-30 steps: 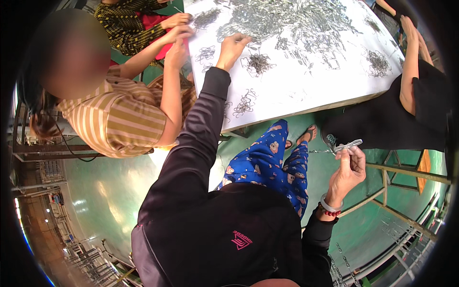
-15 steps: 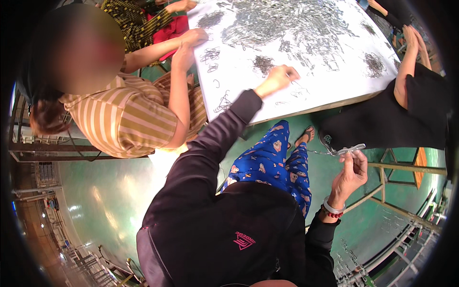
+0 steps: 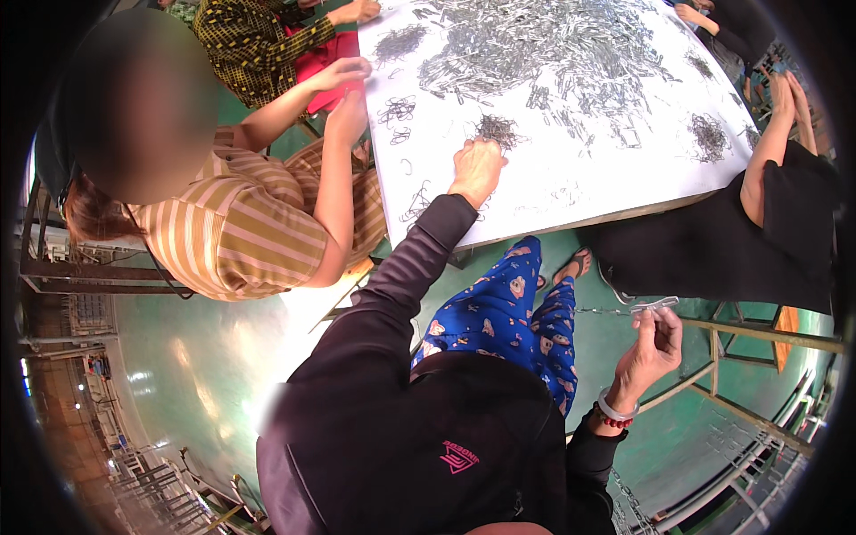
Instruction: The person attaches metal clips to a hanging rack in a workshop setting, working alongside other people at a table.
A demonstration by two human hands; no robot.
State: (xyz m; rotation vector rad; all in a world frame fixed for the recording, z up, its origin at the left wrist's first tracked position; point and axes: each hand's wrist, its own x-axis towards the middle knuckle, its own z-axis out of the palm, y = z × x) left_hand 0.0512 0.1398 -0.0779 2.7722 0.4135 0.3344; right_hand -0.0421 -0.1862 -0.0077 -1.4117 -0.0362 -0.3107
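At the table's near left part is my left hand (image 3: 479, 169), its fingers curled down beside a pile of thin dark wire pieces (image 3: 501, 131). Whatever its fingertips hold is hidden from view. Off to the right, over the floor, my right hand (image 3: 651, 358) pinches a shiny silver elongated metal piece (image 3: 655, 304) between thumb and fingers. A thin chain (image 3: 603, 311) stretches leftward from that piece. Loose dark wire pieces (image 3: 416, 207) lie to the left of my left hand, and a faint scatter of small pieces (image 3: 562, 193) lies to its right.
A big heap of small grey metal pieces (image 3: 544, 58) covers the far middle of the white table (image 3: 624, 175). Another dark pile (image 3: 709, 138) sits at the right. A person in a striped top (image 3: 259, 227) is close on my left; a person in black (image 3: 713, 236) is on the right.
My left hand has moved left and slightly nearer, from beside the dark pile to its near edge. My right hand has sunk slightly, still holding the metal piece. The striped-top person's hands have parted.
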